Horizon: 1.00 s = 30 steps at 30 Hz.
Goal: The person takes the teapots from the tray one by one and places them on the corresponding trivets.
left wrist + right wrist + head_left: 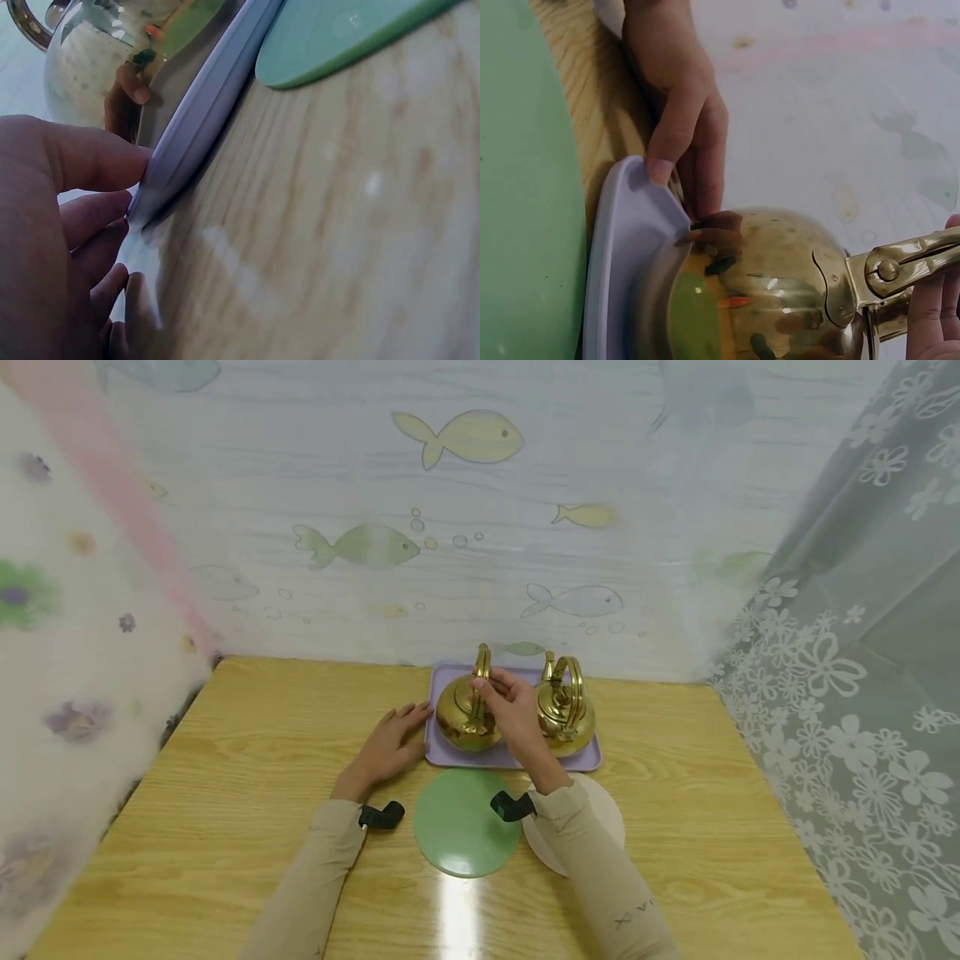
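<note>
Two shiny gold kettles sit side by side on a lilac tray (512,764). My right hand (517,710) holds the upright handle (483,662) of the left kettle (457,727); the right wrist view shows fingers (928,319) under that handle. The right kettle (564,718) stands just beyond my right hand, its spout pointing away from me. At the tray's left edge lies my left hand (387,750), its fingers extended and fingertips touching the rim. Close up in the left wrist view, the thumb (105,159) rests against the tray's rim (191,112).
A green round plate (457,827) lies on the wooden table (247,760) in front of the tray. Beside it is a pale round plate (611,814), partly hidden under my right forearm. A wall covering with fish drawings (480,437) rises behind the table; a floral curtain (847,693) hangs at right.
</note>
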Each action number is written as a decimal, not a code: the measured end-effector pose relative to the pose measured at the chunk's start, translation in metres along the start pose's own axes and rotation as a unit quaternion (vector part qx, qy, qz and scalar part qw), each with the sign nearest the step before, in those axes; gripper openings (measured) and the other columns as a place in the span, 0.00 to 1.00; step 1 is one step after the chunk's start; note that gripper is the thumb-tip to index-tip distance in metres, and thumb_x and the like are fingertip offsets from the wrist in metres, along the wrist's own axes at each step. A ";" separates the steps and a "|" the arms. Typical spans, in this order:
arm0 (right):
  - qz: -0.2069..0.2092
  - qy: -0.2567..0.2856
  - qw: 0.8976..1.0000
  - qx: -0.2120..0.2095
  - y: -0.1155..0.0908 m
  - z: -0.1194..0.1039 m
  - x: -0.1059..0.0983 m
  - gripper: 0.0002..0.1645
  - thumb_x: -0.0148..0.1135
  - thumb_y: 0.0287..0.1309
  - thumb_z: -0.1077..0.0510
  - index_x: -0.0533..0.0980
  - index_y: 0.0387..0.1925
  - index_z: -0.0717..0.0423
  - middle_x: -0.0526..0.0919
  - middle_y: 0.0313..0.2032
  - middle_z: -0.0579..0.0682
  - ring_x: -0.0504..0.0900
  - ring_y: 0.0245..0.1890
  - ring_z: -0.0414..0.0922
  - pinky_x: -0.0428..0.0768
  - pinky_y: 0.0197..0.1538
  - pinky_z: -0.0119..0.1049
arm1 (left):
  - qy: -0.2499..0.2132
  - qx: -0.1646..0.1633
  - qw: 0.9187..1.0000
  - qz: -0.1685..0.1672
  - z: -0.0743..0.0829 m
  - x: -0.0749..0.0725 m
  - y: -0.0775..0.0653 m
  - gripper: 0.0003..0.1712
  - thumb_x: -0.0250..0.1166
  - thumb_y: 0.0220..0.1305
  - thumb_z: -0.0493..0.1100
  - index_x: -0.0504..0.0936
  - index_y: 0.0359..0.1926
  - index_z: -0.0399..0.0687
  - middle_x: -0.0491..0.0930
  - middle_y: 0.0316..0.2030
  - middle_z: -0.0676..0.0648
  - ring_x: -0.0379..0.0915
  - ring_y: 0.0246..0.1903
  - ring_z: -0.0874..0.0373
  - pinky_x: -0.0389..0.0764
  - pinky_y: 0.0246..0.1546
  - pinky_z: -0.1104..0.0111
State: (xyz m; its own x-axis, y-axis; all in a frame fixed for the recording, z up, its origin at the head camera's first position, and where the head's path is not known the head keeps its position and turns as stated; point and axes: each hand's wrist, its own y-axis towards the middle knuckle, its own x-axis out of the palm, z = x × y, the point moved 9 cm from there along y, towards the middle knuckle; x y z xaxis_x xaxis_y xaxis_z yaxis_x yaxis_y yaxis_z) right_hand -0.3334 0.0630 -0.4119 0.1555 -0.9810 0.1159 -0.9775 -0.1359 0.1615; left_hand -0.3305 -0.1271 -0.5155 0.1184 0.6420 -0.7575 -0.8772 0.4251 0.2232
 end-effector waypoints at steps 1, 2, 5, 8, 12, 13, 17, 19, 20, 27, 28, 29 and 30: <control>0.000 0.004 1.000 -0.003 0.000 0.000 0.000 0.20 0.59 0.71 0.62 0.77 0.60 0.69 0.80 0.54 0.74 0.87 0.40 0.42 0.86 0.45 0.32 | 0.003 -0.002 1.000 -0.001 0.000 0.000 -0.001 0.39 0.60 0.64 0.47 0.66 0.75 0.41 0.62 0.76 0.42 0.51 0.77 0.38 0.42 0.79 0.48; 0.000 0.007 1.000 -0.007 0.000 0.000 0.001 0.20 0.59 0.71 0.63 0.77 0.59 0.69 0.80 0.54 0.74 0.87 0.42 0.45 0.86 0.45 0.32 | 0.005 -0.002 1.000 -0.001 0.000 0.000 -0.001 0.39 0.61 0.64 0.47 0.66 0.75 0.41 0.62 0.76 0.43 0.51 0.77 0.38 0.42 0.79 0.48; 0.003 0.022 0.999 -0.027 -0.002 -0.004 0.001 0.19 0.59 0.71 0.65 0.76 0.58 0.72 0.78 0.53 0.78 0.86 0.44 0.53 0.87 0.46 0.34 | 0.006 -0.001 1.000 -0.006 0.001 0.001 -0.002 0.40 0.61 0.63 0.49 0.66 0.75 0.42 0.61 0.76 0.43 0.51 0.77 0.38 0.43 0.79 0.48; 0.006 0.025 0.999 -0.045 -0.003 -0.007 0.002 0.19 0.58 0.70 0.66 0.76 0.57 0.75 0.77 0.52 0.80 0.86 0.44 0.57 0.87 0.47 0.34 | 0.005 -0.003 1.000 -0.009 0.003 0.000 -0.001 0.41 0.62 0.63 0.49 0.65 0.75 0.42 0.61 0.76 0.43 0.51 0.77 0.39 0.43 0.79 0.48; 0.007 0.017 0.998 -0.056 -0.004 -0.010 0.003 0.19 0.58 0.70 0.66 0.76 0.57 0.76 0.77 0.52 0.81 0.85 0.46 0.61 0.87 0.46 0.33 | 0.010 -0.009 1.000 -0.011 0.003 0.000 -0.001 0.42 0.63 0.62 0.50 0.65 0.75 0.42 0.61 0.76 0.43 0.50 0.77 0.39 0.42 0.79 0.48; 0.007 0.017 0.998 -0.057 -0.004 -0.010 0.003 0.19 0.58 0.71 0.66 0.76 0.58 0.76 0.77 0.53 0.81 0.84 0.47 0.63 0.87 0.47 0.33 | 0.012 -0.009 1.000 -0.012 0.003 0.000 0.000 0.42 0.63 0.61 0.50 0.65 0.75 0.42 0.61 0.76 0.43 0.50 0.77 0.39 0.42 0.79 0.47; 0.013 0.013 0.998 -0.061 -0.004 -0.011 0.000 0.20 0.57 0.72 0.65 0.75 0.58 0.76 0.76 0.53 0.81 0.83 0.48 0.64 0.86 0.47 0.32 | 0.013 -0.008 1.000 -0.015 0.002 0.001 0.000 0.43 0.63 0.62 0.51 0.65 0.76 0.42 0.61 0.77 0.43 0.50 0.77 0.39 0.41 0.80 0.48; 0.016 0.012 0.998 -0.065 -0.004 -0.012 -0.001 0.20 0.57 0.72 0.65 0.75 0.58 0.76 0.77 0.51 0.81 0.85 0.46 0.61 0.86 0.47 0.32 | 0.013 -0.004 1.000 -0.016 0.002 0.000 0.000 0.43 0.63 0.62 0.52 0.65 0.76 0.42 0.60 0.77 0.43 0.49 0.78 0.40 0.42 0.80 0.49; 0.017 0.010 0.997 -0.068 -0.004 -0.013 -0.001 0.20 0.58 0.71 0.65 0.75 0.58 0.77 0.78 0.50 0.81 0.85 0.44 0.58 0.86 0.46 0.31 | 0.013 -0.004 1.000 -0.017 0.002 0.000 0.000 0.43 0.62 0.63 0.52 0.64 0.76 0.42 0.60 0.77 0.43 0.49 0.78 0.40 0.42 0.80 0.49; 0.020 -0.003 0.996 -0.083 -0.014 -0.023 0.001 0.20 0.59 0.70 0.64 0.77 0.57 0.76 0.81 0.48 0.77 0.87 0.42 0.54 0.86 0.47 0.31 | 0.014 -0.006 1.000 -0.018 0.002 -0.001 -0.002 0.42 0.62 0.63 0.51 0.65 0.76 0.42 0.60 0.77 0.43 0.50 0.78 0.40 0.42 0.80 0.49; 0.022 -0.008 0.996 -0.087 -0.015 -0.025 0.001 0.20 0.60 0.70 0.64 0.77 0.57 0.75 0.82 0.48 0.76 0.87 0.42 0.52 0.86 0.47 0.31 | 0.014 -0.004 1.000 -0.017 0.002 -0.002 -0.002 0.42 0.62 0.63 0.51 0.65 0.76 0.42 0.60 0.77 0.43 0.50 0.77 0.40 0.43 0.80 0.49; 0.022 -0.010 0.996 -0.091 -0.017 -0.028 0.002 0.20 0.60 0.70 0.64 0.77 0.57 0.75 0.82 0.47 0.75 0.87 0.42 0.51 0.86 0.47 0.31 | 0.015 -0.001 1.000 -0.014 0.002 -0.002 -0.002 0.42 0.62 0.63 0.51 0.65 0.75 0.41 0.61 0.77 0.43 0.51 0.77 0.39 0.43 0.79 0.48; 0.022 -0.011 0.995 -0.096 -0.019 -0.030 0.002 0.20 0.59 0.70 0.64 0.77 0.57 0.75 0.82 0.47 0.75 0.87 0.41 0.50 0.86 0.47 0.31 | 0.015 0.002 1.000 -0.013 0.002 -0.002 -0.001 0.42 0.62 0.63 0.51 0.66 0.75 0.41 0.61 0.76 0.43 0.51 0.77 0.39 0.44 0.79 0.48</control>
State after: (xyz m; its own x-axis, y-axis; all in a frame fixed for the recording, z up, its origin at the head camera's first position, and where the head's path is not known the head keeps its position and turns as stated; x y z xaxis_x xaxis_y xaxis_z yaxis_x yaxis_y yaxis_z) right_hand -0.3103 0.0676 -0.3857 0.1085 -0.9885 0.1049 -0.9374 -0.0666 0.3419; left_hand -0.3286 -0.1274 -0.5128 0.1260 0.6111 -0.7814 -0.8726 0.4429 0.2057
